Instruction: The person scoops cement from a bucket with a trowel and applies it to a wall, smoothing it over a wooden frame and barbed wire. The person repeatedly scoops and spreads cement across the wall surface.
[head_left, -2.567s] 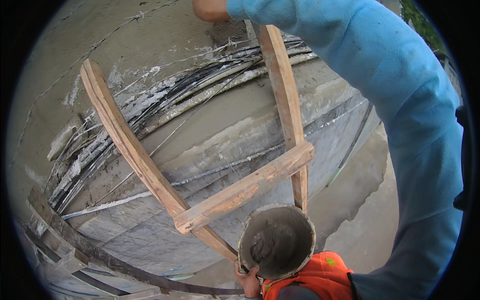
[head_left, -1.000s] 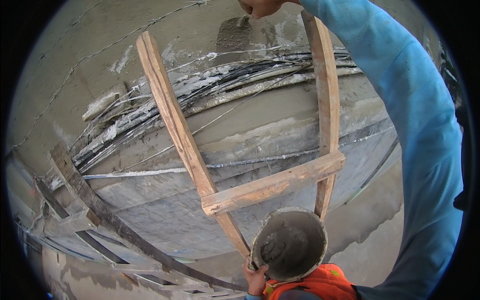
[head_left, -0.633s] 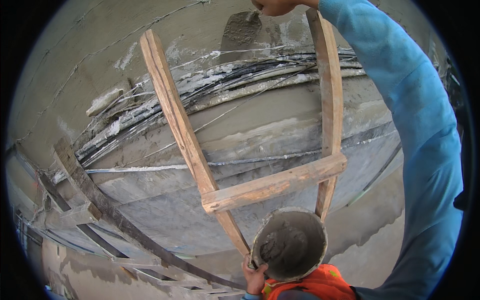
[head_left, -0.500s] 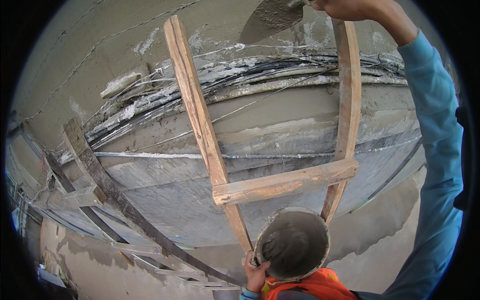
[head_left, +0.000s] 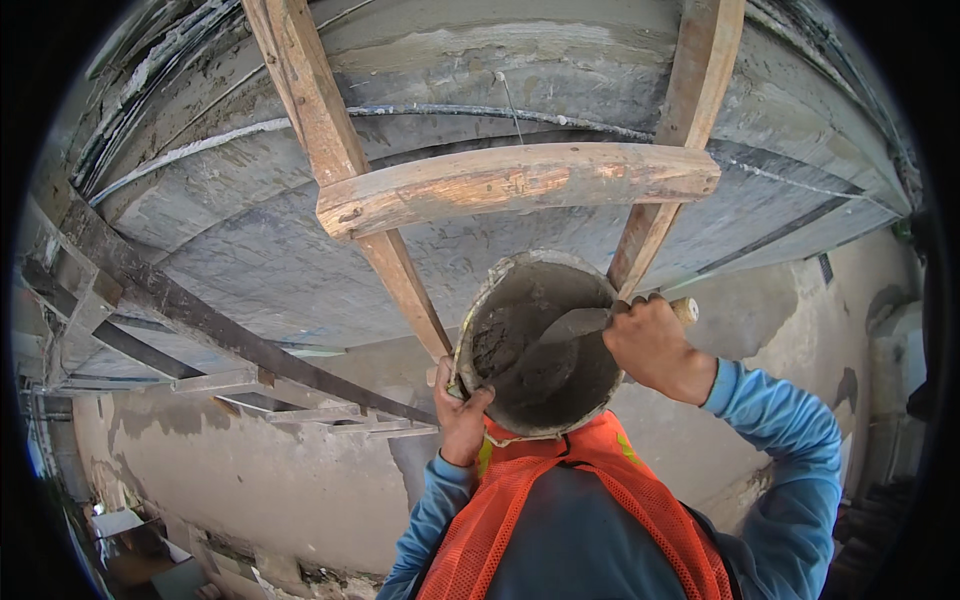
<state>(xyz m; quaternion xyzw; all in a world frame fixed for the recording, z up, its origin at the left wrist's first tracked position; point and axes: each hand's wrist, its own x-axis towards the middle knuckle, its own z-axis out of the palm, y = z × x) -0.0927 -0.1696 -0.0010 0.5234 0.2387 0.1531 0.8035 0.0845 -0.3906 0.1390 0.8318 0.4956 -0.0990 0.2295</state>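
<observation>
A round bucket [head_left: 590,395] of wet grey mortar [head_left: 500,345] is in front of my chest, its mouth facing up. My left hand [head_left: 461,412] is closed on its left rim, the thumb over the inner edge. In my right hand [head_left: 655,345] is a trowel [head_left: 575,325], gripped by its light handle, whose end sticks out past my fist on the right. The trowel's grey blade reaches down into the bucket; its tip blends with the mortar there.
A wooden ladder stands just beyond the bucket, with a rung [head_left: 520,188] between two rails. Behind it is a grey wall [head_left: 250,275] with cables and a pipe [head_left: 215,145] along it. Another dark wooden ladder [head_left: 190,310] leans at the left. The floor [head_left: 260,480] lies far below.
My right hand has come down from the upper wall with the trowel, into the bucket. The view has tilted downward. My left hand keeps its hold on the rim.
</observation>
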